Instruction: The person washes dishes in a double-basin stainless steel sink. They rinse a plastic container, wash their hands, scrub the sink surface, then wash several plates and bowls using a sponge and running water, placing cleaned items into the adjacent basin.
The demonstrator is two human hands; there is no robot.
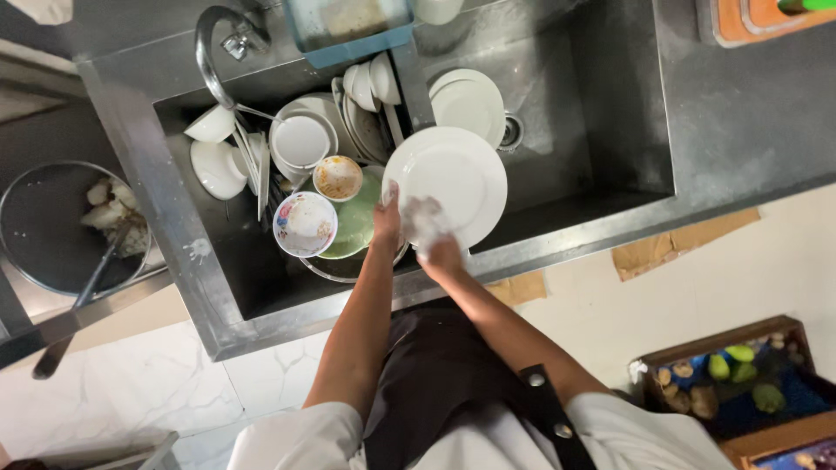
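My left hand (387,219) grips the left rim of a large white plate (461,170), held flat over the divider between the two sink basins. Covered in white suds, my right hand (433,233) presses on the plate's near face; I cannot tell whether a sponge is under it. In the left basin below lie a green plate (359,218), a flower-patterned bowl (305,224) and a small dirty bowl (338,177).
The left basin (200,226) holds several white bowls, plates and cups under a curved tap (209,52). Two white plates (470,100) lie in the right basin. A pot with scraps (61,226) stands left. A crate of vegetables (740,379) sits on the floor right.
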